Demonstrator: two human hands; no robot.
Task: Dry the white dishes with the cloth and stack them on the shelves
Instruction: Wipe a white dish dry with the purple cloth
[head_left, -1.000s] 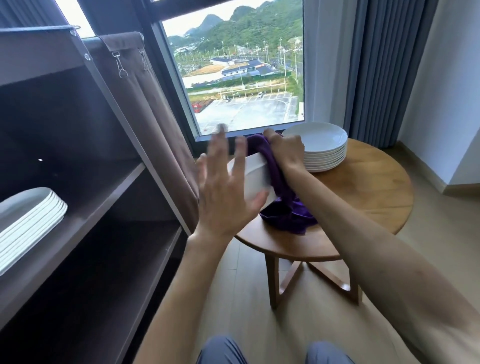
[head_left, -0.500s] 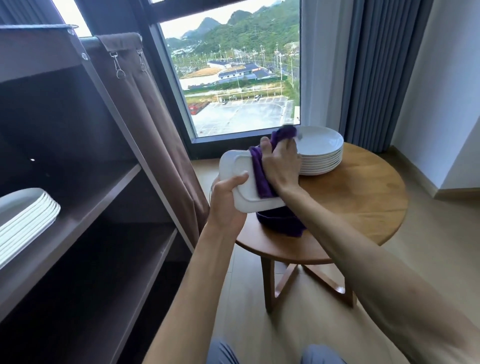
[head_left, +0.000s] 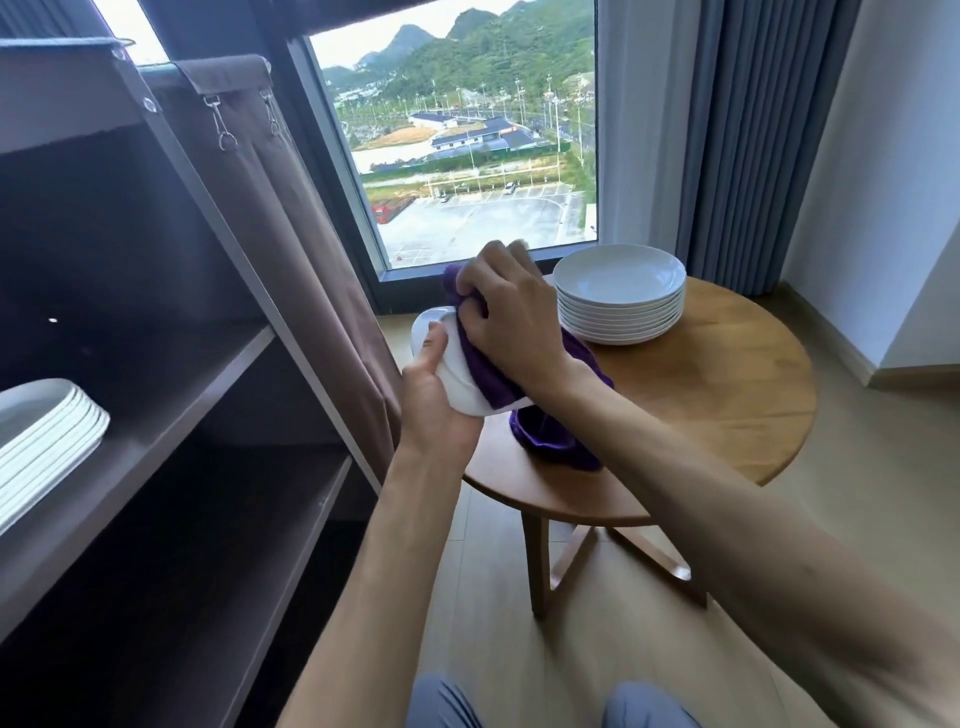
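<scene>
My left hand (head_left: 434, 402) grips the near edge of a white rectangular dish (head_left: 457, 382), held tilted above the left rim of the round wooden table (head_left: 727, 405). My right hand (head_left: 511, 317) bunches a purple cloth (head_left: 545, 436) and presses it on the dish's face; the cloth's loose end hangs down onto the table. A stack of several white round plates (head_left: 621, 293) sits at the table's back. Several white dishes (head_left: 41, 441) are stacked on the middle shelf (head_left: 171, 410) at the far left.
The dark open shelf unit fills the left side, with a brown curtain (head_left: 291, 249) hanging at its right edge. A window is behind the table, grey drapes (head_left: 753, 140) at the right. Wooden floor lies below, my knees at the bottom edge.
My left hand went from spread open beside the dish to gripping its edge. My right hand has slid the cloth up and across the dish's face.
</scene>
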